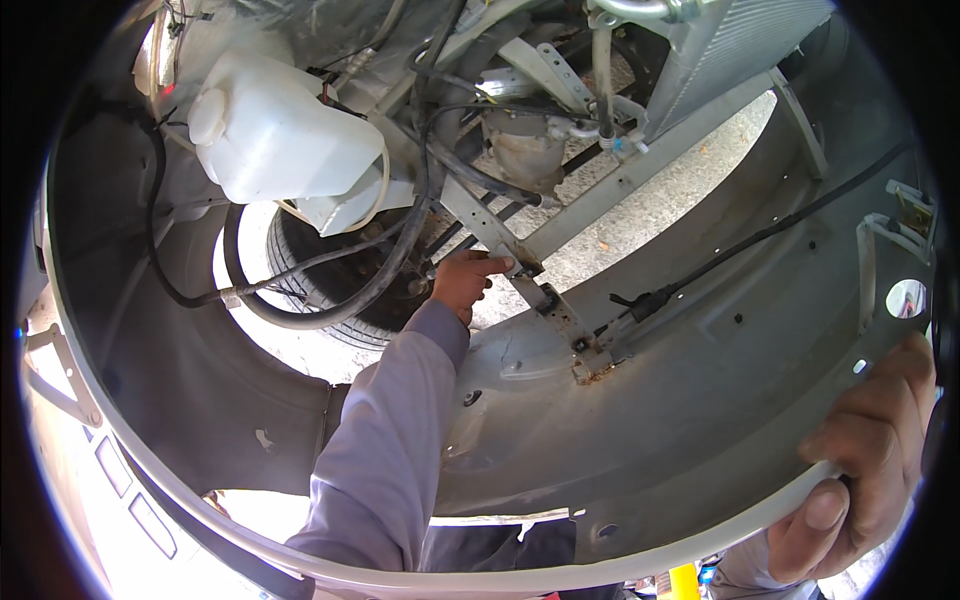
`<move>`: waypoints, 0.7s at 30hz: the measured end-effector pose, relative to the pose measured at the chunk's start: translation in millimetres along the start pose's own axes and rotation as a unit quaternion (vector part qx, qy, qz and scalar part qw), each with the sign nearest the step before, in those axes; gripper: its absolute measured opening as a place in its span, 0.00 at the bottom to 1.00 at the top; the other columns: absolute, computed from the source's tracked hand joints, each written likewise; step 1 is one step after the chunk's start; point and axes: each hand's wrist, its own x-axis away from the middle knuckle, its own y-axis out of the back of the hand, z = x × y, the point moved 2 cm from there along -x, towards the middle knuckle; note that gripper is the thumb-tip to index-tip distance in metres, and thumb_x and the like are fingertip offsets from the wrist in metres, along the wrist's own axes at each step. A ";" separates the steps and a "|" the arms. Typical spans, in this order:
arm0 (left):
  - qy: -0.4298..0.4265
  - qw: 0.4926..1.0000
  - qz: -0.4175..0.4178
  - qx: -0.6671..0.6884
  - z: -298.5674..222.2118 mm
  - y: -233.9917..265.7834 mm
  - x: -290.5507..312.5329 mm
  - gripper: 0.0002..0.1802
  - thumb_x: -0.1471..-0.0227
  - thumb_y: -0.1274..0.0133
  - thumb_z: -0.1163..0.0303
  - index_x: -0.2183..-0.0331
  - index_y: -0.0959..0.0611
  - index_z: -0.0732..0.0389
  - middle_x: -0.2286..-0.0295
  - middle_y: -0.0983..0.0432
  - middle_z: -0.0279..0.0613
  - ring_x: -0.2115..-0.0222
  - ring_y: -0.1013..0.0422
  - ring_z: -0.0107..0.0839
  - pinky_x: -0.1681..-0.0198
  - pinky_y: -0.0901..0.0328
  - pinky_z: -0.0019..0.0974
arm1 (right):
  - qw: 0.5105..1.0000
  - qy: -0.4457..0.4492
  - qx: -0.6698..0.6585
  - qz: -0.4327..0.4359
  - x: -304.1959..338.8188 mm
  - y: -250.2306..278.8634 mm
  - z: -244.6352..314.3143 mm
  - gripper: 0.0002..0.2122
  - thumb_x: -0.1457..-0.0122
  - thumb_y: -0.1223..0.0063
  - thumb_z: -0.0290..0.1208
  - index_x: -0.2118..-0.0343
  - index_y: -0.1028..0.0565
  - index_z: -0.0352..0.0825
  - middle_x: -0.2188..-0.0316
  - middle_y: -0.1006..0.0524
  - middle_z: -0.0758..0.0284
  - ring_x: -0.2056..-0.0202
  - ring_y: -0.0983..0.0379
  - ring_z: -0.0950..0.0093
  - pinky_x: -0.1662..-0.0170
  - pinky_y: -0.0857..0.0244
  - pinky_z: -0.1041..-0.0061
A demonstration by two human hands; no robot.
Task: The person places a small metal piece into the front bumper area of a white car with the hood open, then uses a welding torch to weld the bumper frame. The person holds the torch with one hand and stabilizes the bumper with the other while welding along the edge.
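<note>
One curled left hand (463, 284) touches the metal bracket (562, 318) before it; the right hand (872, 455) grips the panel (660, 450) beside it. Bracket handling seems underway; the next move needs steadiness.

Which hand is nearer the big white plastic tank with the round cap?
Left. The left hand is below and right of the white plastic tank, at a grey metal bar. The right hand is much farther to the lower right, gripping the pale curved rim.

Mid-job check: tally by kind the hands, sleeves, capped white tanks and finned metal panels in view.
Hands: 2 (left hand, right hand)
Sleeves: 2 (left sleeve, right sleeve)
Capped white tank: 1
Finned metal panel: 1
Total: 6
</note>
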 end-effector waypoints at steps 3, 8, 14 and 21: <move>-0.026 0.998 -0.059 0.010 -1.3 -4.7 3.7 0.30 0.59 0.24 0.66 0.57 0.17 0.73 0.68 0.20 0.42 0.69 0.28 0.30 0.63 0.32 0.37 | 1.000 0.002 -0.001 0.002 -0.1 0.3 -0.2 0.18 0.36 0.60 0.46 0.78 0.33 0.38 0.80 0.37 0.67 0.67 0.37 0.65 0.60 0.42 0.59; -0.041 0.992 -0.099 0.069 3.9 -16.2 14.4 0.27 0.57 0.25 0.70 0.58 0.17 0.74 0.65 0.18 0.45 0.64 0.24 0.33 0.56 0.30 0.36 | 1.000 0.009 -0.002 0.006 -0.4 1.1 -1.5 0.18 0.36 0.60 0.47 0.78 0.33 0.39 0.80 0.37 0.67 0.67 0.37 0.65 0.59 0.41 0.57; -0.057 0.986 -0.124 0.095 3.3 -23.2 21.9 0.23 0.55 0.27 0.73 0.59 0.17 0.73 0.65 0.18 0.44 0.64 0.24 0.32 0.55 0.30 0.36 | 1.000 0.011 -0.009 -0.001 1.0 -0.1 -2.0 0.19 0.36 0.61 0.47 0.78 0.34 0.39 0.80 0.37 0.66 0.68 0.37 0.65 0.55 0.41 0.55; -0.069 0.989 -0.106 0.081 4.0 -20.2 21.9 0.28 0.56 0.25 0.69 0.55 0.18 0.72 0.69 0.22 0.38 0.69 0.30 0.27 0.64 0.35 0.35 | 1.000 0.017 -0.014 -0.004 1.3 -1.2 -3.1 0.18 0.36 0.61 0.47 0.77 0.33 0.39 0.80 0.38 0.67 0.68 0.38 0.66 0.53 0.42 0.54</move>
